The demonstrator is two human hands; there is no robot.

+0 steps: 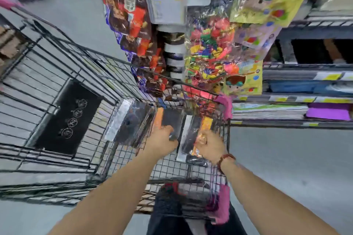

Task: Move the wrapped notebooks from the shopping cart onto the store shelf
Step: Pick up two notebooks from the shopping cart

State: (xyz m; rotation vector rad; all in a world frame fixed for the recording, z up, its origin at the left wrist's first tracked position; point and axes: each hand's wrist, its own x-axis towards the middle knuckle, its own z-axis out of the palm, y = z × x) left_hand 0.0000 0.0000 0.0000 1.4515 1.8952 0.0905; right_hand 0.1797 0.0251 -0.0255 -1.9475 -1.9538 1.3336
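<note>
Both my hands reach down into the black wire shopping cart [80,74]. Several wrapped notebooks lie in its near end: a dark shiny stack [131,122] at the left, an orange-and-black one [170,118] in the middle, and a black one with an orange edge [194,131] at the right. My left hand [162,139] grips the near edge of the middle notebook. My right hand [210,145], with a bead bracelet at the wrist, grips the right-hand notebook. The store shelf [290,99] with stacked notebooks stands to the right of the cart.
A black mat with ring marks [66,118] lies in the cart's far part. Hanging packs of toys and balloons [212,49] and dark snack-like packs [129,15] dangle over the cart's far end. Pink corner guards [225,105] mark the cart rim. Grey floor lies to the right.
</note>
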